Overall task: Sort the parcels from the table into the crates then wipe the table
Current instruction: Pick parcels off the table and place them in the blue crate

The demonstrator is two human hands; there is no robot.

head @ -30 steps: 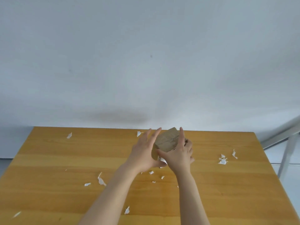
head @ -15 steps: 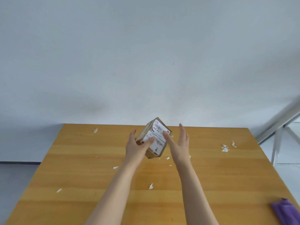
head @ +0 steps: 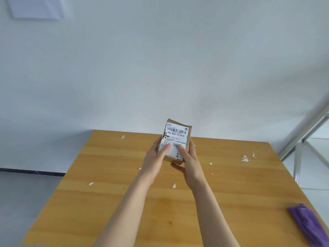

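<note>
Head view: the parcel (head: pixel 175 139), a small brown package, is held upright in the air above the far middle of the counter (head: pixel 124 202), touching nothing but the hands. The left hand (head: pixel 156 159) grips its left edge and the right hand (head: pixel 190 161) its right edge and lower corner. Both sets of fingers (head: pixel 192 148) are curled round the back, with both thumbs pressed on the white label (head: pixel 176 135), which faces the camera. The label shows barcodes and a large "2". Judged step: sorting, at the point of reading the label to decide a destination. No crate is in view, so the next move calls for locating the matching crate off the counter and carrying the parcel there in a firm two-handed hold. Wiping is not yet begun: paper scraps (head: pixel 245 158) lie scattered on the counter, and a purple cloth (head: pixel 309 223) lies at its near right edge.
</note>
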